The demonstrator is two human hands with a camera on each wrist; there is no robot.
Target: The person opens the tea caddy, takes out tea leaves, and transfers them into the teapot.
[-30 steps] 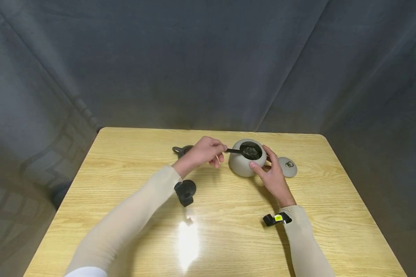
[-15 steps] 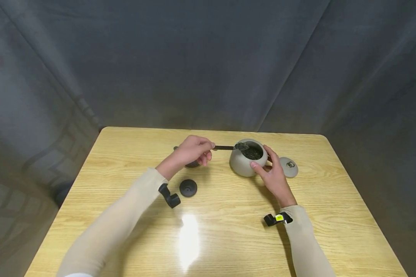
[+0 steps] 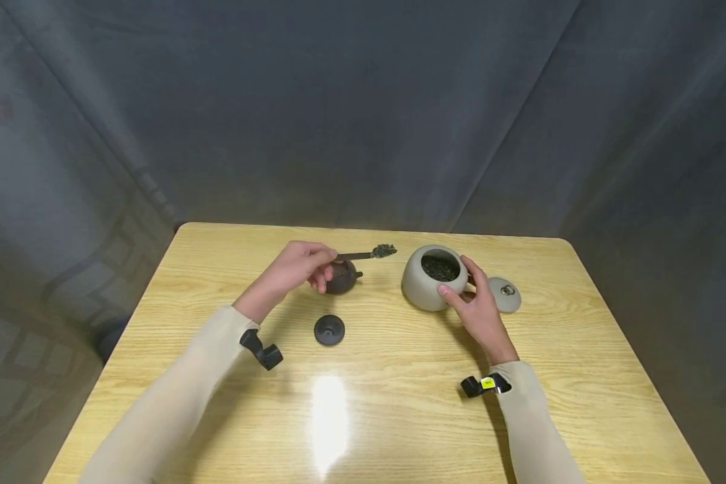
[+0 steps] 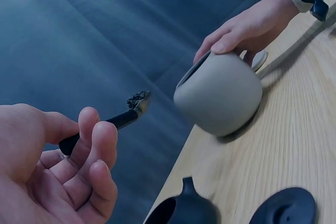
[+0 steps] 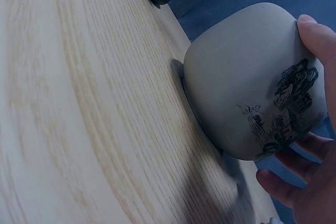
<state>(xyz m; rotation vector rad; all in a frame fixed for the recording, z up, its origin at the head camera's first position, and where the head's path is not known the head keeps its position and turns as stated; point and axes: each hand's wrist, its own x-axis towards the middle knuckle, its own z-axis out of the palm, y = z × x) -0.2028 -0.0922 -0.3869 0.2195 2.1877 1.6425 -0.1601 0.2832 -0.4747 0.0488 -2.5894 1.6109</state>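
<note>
My left hand pinches the dark handle of a tea scoop between thumb and fingers. A heap of dark dry tea leaves sits on the scoop's tip, which points right. Below the scoop in the head view is a small dark teapot, partly covered by the hand, its spout to the right. My right hand grips the rim and side of a grey tea jar, tilted toward the left with its mouth uncovered. Tea leaves show inside it. A dark landscape picture decorates the jar's wall in the right wrist view.
The round dark teapot lid lies on the wooden table in front of the teapot. A grey jar lid with a ring-shaped knob lies right of the jar. Grey curtains hang behind the table.
My left hand has drawn the scoop up out of the jar and leftward, bringing a heap of tea leaves over near the teapot. The right hand and jar have stayed nearly in place.
</note>
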